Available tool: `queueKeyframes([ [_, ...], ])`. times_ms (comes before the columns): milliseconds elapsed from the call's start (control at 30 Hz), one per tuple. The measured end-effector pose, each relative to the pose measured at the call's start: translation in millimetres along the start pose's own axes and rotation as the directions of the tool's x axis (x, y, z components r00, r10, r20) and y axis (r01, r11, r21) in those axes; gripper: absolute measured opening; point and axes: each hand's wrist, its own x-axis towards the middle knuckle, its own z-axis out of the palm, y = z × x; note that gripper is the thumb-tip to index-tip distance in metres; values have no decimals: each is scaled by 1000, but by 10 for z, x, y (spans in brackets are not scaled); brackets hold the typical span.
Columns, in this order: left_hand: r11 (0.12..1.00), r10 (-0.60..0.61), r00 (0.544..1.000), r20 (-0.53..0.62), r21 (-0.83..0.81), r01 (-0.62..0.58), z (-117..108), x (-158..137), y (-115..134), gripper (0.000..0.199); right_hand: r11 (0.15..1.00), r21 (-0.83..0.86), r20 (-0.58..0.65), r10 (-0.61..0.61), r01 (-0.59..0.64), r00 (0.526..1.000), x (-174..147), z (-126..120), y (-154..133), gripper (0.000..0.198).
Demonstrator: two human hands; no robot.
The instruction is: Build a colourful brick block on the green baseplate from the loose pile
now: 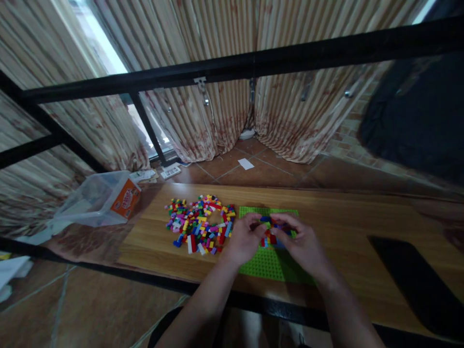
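Observation:
A green studded baseplate (264,266) lies on the wooden table, with a small cluster of coloured toy bricks (272,239) on its upper middle part. Over the plate's left side, my left hand (248,239) is closed, thumb and fingertips pinched together at the cluster. My right hand (300,241) comes in from the other side, its fingers also closed against the bricks. Red, blue and orange pieces show between the fingertips. Exactly which brick each hand grips is largely hidden by the fingers.
A loose pile of mixed bricks (206,224) spreads left of the baseplate. On the right of the wooden table (340,217) lies a dark flat panel (413,280). A clear plastic bin (90,198) with an orange label stands beyond the left end. Black metal bars (224,70) cross behind.

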Motion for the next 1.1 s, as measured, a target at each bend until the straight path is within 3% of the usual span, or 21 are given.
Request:
queueKeyframes([
  [267, 999, 30, 996, 87, 20, -32, -15, -19, 14, 30, 998, -60, 65, -23, 27, 998, -20, 25, 11, 25],
  [567, 994, 46, 998, 40, 100, -50, -16, 11, -23, 30, 998, -55, 79, -4, 9, 997, -23, 27, 30, 24],
  [733, 973, 65, 998, -21, 221, -59, -89, 45, -4, 31, 992, -116, -65, 40, -47, 997, 9, -52, 60, 28],
  [900, 914, 88, 994, -67, 402, -54, -148, 42, 92, 28, 981, -88, -292, 140, -173, 946, 29, -181, 180, 35],
  [1100, 845, 76, 997, -7, 532, -60, -123, -3, 127, 30, 981, -92, -277, 137, -168, 951, 30, -207, 241, 34],
])
